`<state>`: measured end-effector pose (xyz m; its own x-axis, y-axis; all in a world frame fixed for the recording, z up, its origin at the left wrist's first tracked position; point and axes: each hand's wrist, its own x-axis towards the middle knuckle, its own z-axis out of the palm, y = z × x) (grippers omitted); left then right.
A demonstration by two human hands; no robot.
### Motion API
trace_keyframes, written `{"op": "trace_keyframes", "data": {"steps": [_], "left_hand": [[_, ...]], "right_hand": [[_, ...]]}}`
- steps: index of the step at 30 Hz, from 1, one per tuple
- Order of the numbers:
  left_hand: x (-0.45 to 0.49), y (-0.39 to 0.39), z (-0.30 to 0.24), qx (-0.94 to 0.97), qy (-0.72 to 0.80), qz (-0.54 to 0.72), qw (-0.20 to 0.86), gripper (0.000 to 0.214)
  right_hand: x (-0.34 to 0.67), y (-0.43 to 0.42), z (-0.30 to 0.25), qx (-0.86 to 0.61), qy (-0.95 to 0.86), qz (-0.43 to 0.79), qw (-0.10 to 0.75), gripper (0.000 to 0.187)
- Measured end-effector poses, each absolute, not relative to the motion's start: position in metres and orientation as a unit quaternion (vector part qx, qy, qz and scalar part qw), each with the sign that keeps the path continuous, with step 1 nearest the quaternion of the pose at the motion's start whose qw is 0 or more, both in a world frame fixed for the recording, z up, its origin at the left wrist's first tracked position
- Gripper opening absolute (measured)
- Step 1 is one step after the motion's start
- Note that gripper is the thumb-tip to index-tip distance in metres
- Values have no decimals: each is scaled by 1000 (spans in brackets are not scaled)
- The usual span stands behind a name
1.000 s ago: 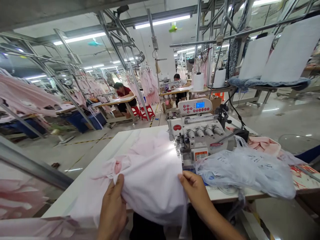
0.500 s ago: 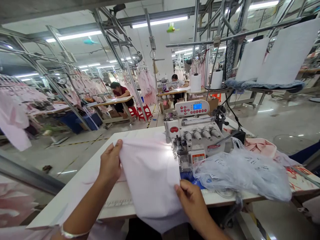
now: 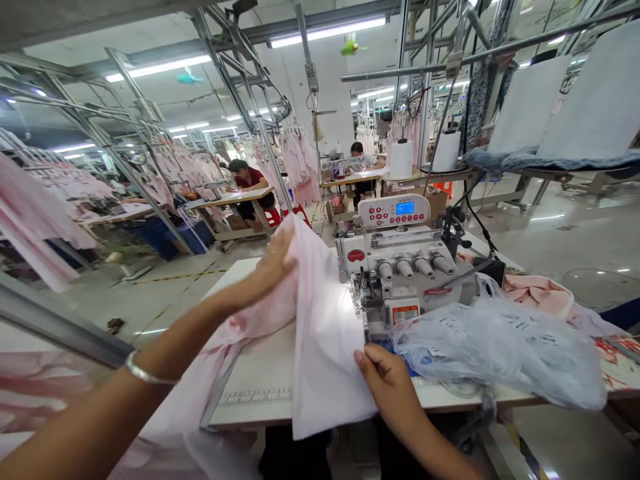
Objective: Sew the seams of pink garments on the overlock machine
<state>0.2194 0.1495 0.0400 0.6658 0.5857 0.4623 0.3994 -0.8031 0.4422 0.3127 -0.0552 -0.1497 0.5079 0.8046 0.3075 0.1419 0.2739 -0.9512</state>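
At the near left of the sewing machine [image 3: 400, 267], the left hand [image 3: 267, 270], bangle [image 3: 145, 370] on its wrist, has just risen from the table and now lies open against a pale pink cloth [image 3: 325, 353], fingers extended, not visibly gripping. The cloth has been lifted into a tall fold beside the machine's needle area, its lower part draping over the white table [image 3: 250, 413]. Right hand [image 3: 385, 387]: fingers curled, seemingly pinching the cloth's near edge. A clear plastic bag [image 3: 490, 353] lies to the right, printed with small dark marks too small to read. Machine: red oval badge [image 3: 356, 255], blue display [image 3: 405, 208], orange-topped label [image 3: 405, 315]; none of their writing is legible.
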Motion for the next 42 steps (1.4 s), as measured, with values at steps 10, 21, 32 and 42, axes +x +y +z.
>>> {"op": "trace_keyframes", "data": {"steps": [10, 21, 32, 42], "left_hand": [[164, 38, -114, 971, 45, 184, -148, 82], [195, 60, -83, 958, -35, 258, -123, 41], [245, 128, -50, 988, 87, 98, 83, 55], [212, 84, -63, 979, 149, 134, 22, 50]], "right_hand": [[283, -104, -165, -514, -443, 294, 673, 42], [315, -46, -146, -478, -271, 393, 737, 59], [328, -40, -142, -521, -207, 431, 707, 66], [300, -70, -136, -484, -330, 483, 651, 66]]}}
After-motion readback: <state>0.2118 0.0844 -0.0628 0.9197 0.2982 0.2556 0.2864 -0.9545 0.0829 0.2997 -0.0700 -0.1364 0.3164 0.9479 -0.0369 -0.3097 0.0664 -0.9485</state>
